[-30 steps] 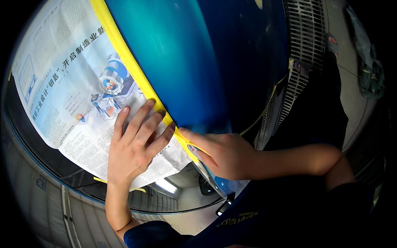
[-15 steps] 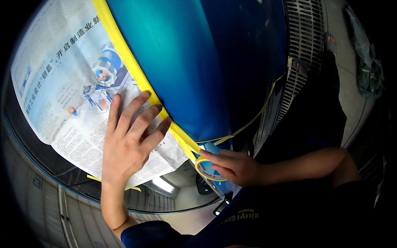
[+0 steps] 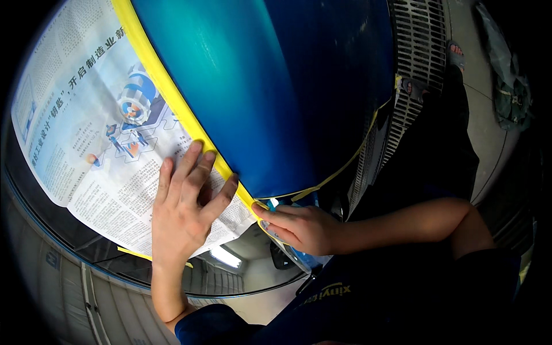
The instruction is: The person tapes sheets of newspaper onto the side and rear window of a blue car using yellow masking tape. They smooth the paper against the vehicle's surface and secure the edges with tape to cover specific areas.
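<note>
A strip of yellow masking tape (image 3: 167, 95) runs along the edge of a glossy blue car panel (image 3: 247, 109), holding down a printed newspaper sheet (image 3: 75, 167). My left hand (image 3: 183, 210) lies on the sheet, fingers stretched, with fingertips pressing the strip. By the strip's lower end, my right hand (image 3: 302, 230) grips a roll of masking tape (image 3: 269, 231). Mostly covered by the fingers, the roll shows only part of its yellow rim.
Dark curved glass (image 3: 253, 261) reflecting a lamp lies under the newspaper. Thin yellow tape (image 3: 339, 177) follows the panel's lower right edge. At the right are a slotted floor grating (image 3: 418, 34), a sandalled foot (image 3: 456, 56) and a crumpled dark plastic bag (image 3: 510, 95).
My right hand has moved left with the tape roll, up to the strip's end. My left hand has slid slightly down along the strip. The whole view has shifted a little.
</note>
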### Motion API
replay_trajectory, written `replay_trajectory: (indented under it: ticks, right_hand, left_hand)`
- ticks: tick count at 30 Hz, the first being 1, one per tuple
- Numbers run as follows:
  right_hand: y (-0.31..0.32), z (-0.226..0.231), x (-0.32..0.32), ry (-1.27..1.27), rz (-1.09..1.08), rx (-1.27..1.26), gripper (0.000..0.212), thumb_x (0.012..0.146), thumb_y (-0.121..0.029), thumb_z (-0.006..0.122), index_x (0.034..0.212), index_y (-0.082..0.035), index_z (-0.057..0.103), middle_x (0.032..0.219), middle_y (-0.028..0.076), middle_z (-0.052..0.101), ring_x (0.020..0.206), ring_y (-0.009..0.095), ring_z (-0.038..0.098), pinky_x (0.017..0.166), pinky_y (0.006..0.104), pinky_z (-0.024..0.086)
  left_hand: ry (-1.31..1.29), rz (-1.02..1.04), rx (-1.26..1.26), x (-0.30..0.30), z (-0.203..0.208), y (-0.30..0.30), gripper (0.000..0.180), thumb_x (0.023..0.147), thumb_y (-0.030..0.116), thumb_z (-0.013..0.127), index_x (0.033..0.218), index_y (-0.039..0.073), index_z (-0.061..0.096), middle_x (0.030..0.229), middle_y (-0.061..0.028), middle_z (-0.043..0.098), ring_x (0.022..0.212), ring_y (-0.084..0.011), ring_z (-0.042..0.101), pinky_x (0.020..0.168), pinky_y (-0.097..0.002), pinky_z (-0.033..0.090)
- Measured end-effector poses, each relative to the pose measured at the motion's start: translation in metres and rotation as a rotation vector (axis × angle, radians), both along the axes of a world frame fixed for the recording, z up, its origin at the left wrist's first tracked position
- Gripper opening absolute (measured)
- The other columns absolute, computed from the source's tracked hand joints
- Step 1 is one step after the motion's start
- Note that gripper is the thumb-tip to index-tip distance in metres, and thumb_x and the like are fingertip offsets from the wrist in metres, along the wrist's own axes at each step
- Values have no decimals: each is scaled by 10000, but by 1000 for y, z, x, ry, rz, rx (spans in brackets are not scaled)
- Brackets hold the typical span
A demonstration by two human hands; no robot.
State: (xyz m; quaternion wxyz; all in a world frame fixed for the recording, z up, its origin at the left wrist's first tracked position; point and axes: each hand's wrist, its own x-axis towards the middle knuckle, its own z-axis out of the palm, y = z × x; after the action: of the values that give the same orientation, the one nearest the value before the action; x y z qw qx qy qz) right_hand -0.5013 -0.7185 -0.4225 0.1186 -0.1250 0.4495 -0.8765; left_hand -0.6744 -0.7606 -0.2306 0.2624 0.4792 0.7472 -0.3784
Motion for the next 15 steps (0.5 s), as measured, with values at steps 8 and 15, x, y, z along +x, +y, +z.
replay_trajectory:
  ticks: [8,15]
  right_hand:
    - [0,3,2,-39,-16,16,513,1030,-131,594,1516,-26,465,883,112,638,697,212,658,603,321,536]
    - [3,3,-1,-47,-13,-10,495,1030,-132,593,1499,-19,484,942,132,673,733,221,684,636,312,549]
  left_hand:
    - [5,72,9,21,1,-18,433,803,132,723,1199,306,743,1397,-145,542,1438,-368,437,1090,-693,387]
    - [29,124,-26,42,1,-32,463,838,120,687,1254,321,718,1493,-115,477,1466,-343,406,1092,-710,357]
